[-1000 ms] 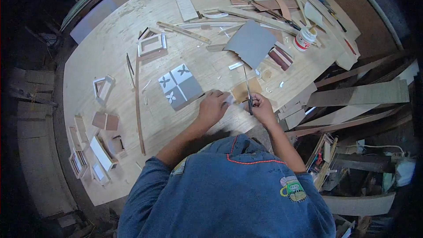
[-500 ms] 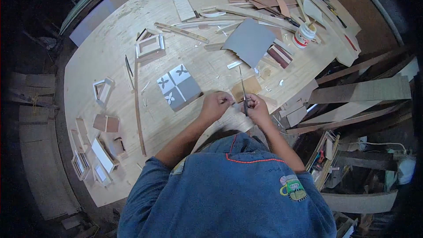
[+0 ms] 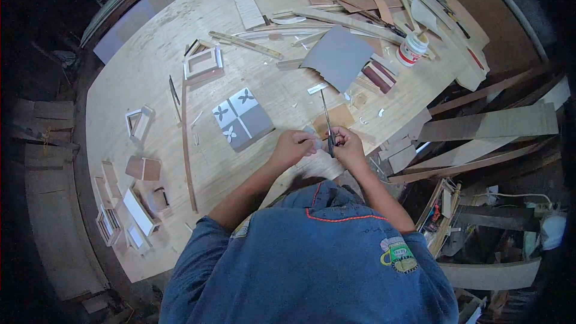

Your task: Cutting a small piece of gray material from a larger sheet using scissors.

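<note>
My right hand is closed round the handles of a pair of scissors, whose long blades point away from me. Beside it, my left hand pinches a small greyish piece close to the scissors; its exact kind is hard to make out. Left of my hands lies a square panel in white and grey quarters with petal-shaped pieces on it. A tan sheet rests just beyond the scissors, and a larger grey sheet with one ragged edge lies farther off.
A round wooden table carries small wooden frames, a white open jar, wood strips and scraps. A long thin strip lies left of the panel. Boards are stacked off the table's right side.
The greyish piece shows more clearly between my hands, and my left hand has turned slightly. The scissors tilt a little more to the left. Other things stay put.
</note>
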The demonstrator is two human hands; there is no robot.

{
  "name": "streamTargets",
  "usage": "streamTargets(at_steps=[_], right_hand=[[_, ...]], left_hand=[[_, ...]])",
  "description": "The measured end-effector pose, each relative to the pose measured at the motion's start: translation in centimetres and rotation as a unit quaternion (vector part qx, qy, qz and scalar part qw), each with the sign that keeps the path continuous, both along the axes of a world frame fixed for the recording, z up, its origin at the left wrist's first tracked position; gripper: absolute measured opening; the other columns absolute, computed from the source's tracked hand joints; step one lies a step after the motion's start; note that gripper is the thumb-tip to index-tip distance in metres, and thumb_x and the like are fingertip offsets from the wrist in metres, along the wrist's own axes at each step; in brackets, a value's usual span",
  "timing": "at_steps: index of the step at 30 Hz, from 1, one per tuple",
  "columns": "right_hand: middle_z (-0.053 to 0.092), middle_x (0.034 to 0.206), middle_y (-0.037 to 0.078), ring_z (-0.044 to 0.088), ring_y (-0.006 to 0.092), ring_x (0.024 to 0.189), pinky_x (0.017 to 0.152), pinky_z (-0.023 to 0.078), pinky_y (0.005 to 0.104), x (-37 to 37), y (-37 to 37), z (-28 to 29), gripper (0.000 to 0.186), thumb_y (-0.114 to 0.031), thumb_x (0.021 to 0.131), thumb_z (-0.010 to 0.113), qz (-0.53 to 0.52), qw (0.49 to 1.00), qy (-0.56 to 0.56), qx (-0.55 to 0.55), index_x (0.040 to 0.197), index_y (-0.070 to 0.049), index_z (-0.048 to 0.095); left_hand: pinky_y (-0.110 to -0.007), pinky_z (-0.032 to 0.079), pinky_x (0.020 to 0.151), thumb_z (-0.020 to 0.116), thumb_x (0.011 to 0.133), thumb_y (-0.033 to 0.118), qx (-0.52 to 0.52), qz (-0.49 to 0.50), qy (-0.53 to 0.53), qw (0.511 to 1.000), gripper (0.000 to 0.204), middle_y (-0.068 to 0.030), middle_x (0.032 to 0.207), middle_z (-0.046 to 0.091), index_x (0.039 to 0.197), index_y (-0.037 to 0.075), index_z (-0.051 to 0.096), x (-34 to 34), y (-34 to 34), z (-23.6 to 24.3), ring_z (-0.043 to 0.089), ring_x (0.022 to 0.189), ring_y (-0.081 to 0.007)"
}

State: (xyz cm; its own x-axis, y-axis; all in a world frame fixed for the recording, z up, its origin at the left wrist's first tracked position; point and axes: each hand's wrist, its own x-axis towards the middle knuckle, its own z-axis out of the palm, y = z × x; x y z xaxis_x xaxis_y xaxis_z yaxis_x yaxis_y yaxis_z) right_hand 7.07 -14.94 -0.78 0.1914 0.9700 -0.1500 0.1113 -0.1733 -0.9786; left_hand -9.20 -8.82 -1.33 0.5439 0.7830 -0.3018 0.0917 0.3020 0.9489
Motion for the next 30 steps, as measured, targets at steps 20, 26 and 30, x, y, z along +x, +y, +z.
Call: streamTargets(at_steps=[20, 26, 30], right_hand=[[0.054, 0.060, 0.001, 0.047, 0.0059, 0.054, 0.050, 0.038, 0.0214, -0.5, -0.8, -0.2, 0.031, -0.003, 0.062, 0.067, -0.041, 0.990, -0.128, 0.038, 0.092, -0.003, 0.060], [0.060, 0.072, 0.000, 0.053, 0.0043, 0.062, 0.056, 0.041, 0.0176, 0.9, -0.7, -0.6, 0.042, 0.002, 0.065, 0.068, 0.031, 0.996, 0.083, 0.004, 0.104, -0.001, 0.052], [0.060, 0.070, -0.001, 0.052, 0.0023, 0.060, 0.056, 0.041, 0.0164, 0.3, -0.7, -0.1, 0.044, -0.003, 0.065, 0.071, 0.043, 0.989, 0.138, 0.010, 0.104, -0.001, 0.052]], left_hand=[[-0.024, 0.043, 0.055, 0.048, 0.075, 0.003, 0.122, -0.073, -0.013, 0.990, 0.010, -0.0054, 0.064, 0.056, 0.077, 0.000, 0.058, 0.3, -1.1, -0.5, 0.051, 0.057, -0.0117], [-0.023, 0.047, 0.065, 0.047, 0.079, 0.001, 0.105, -0.115, 0.025, 0.987, 0.021, -0.0046, 0.079, 0.059, 0.096, -0.001, 0.059, -0.3, -0.7, 1.8, 0.055, 0.070, -0.0108], [-0.024, 0.047, 0.064, 0.048, 0.079, 0.002, 0.128, -0.126, 0.007, 0.984, 0.025, -0.0051, 0.079, 0.059, 0.102, -0.001, 0.058, -0.5, -0.6, 0.9, 0.055, 0.069, -0.0107]])
